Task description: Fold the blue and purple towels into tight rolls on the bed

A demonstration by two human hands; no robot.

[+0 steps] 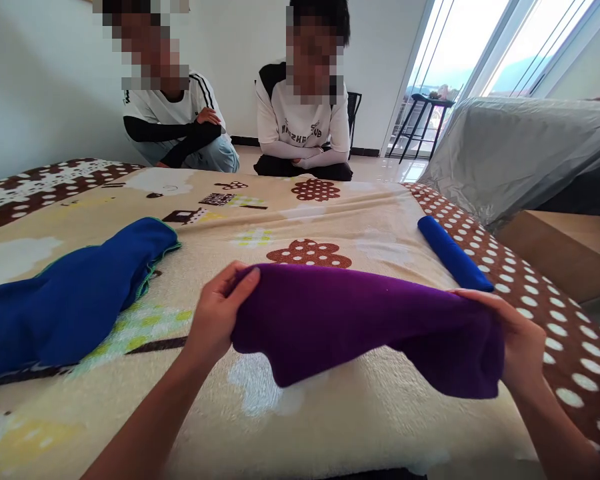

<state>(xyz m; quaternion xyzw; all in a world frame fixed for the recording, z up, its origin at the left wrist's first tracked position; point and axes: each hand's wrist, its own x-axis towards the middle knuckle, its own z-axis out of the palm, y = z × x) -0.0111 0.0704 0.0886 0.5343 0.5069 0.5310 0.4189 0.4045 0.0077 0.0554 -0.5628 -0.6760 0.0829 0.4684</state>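
A purple cloth (pixel 340 313) is stretched between my two hands, above the patterned blanket (pixel 220 247). My left hand (pixel 223 313) pinches its left end, thumb on top. At the other end, my right hand (pixel 517 333) grips the cloth, with most of those fingers hidden behind it. The cloth's lower edge hangs loose in soft folds. On the left, a crumpled blue cloth (pixel 80 287) with green edging lies on the blanket. A blue roll of cloth (pixel 455 253) rests beyond my right hand, near the brown polka-dot border.
Two people sit past the far edge, one (pixel 177 127) with folded arms, the other (pixel 304 120) with arms crossed low. At the right are a cardboard box (pixel 555 253) and a plastic-covered piece of furniture (pixel 525 147). A black stool (pixel 423 127) stands by the glass door.
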